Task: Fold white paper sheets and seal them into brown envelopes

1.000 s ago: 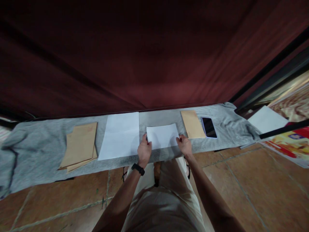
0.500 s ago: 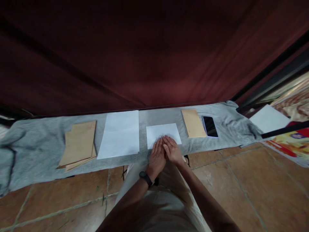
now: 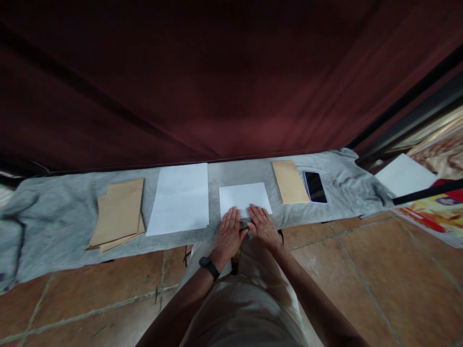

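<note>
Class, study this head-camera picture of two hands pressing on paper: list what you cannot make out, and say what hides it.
- Near edge of the folded white sheet: covered by the left hand and right hand.
- Phone screen: dark, too small to read.
- Brown envelope stack: count unclear, sheets overlap.
- Colourful printed sheet: cut by the right edge.

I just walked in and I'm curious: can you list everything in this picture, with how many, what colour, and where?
Folded sheet: one, white, centre of the cloth, under both hands' fingertips.
Paper sheet: one, white, larger, beside it on the left.
Envelope stack: at least two, brown, far left.
Single envelope: one, brown, right of centre.
Phone: one, black screen, beside that envelope.
Cloth: one, grey, under everything.
Curtain: dark red, behind.
Floor tiles: brown.
Left hand: flat, black wristband.
Right hand: flat.
</note>
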Demonstrator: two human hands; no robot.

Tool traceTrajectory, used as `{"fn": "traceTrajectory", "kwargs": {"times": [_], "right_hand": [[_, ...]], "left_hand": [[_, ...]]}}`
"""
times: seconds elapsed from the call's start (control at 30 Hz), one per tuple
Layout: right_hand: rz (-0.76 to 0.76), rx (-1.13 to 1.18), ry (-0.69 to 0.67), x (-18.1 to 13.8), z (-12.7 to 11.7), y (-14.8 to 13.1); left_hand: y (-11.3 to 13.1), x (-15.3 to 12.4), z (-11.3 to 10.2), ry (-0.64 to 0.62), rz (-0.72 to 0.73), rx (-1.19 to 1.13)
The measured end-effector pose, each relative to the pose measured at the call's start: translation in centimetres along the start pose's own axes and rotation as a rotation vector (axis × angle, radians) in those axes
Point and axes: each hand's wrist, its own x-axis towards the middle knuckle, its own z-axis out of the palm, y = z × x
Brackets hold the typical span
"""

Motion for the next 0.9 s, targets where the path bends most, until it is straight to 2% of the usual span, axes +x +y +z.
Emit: {"fn": "traceTrajectory", "kwargs": {"times": [0.27, 0.5, 0.6, 0.77, 0.9], "right_hand": [[0.057, -0.001, 0.006, -1.7, -1.4, 1.8], [0.084, -0.025, 0.019, -2.8, -1.5, 3.0], [0.082, -0.035, 0.016, -3.0, -1.5, 3.2], [0.095, -0.042, 0.012, -2.9, -1.5, 3.1], [0.096, -0.03, 0.013, -2.6, -1.7, 2.4]], "left_hand": [[-0.6, -1.1, -1.1, -0.011, -0.043, 0.039], [-1.0, -1.6, -1.5, -0.014, -0.05, 0.046], [-0.8, -1.6, -1.6, -0.007, -0.06, 0.048], [0.3, -1.6, -1.1, -0.018, 0.031, 0.021], [0.7, -1.7, -0.7, -0.017, 0.032, 0.015]]}}
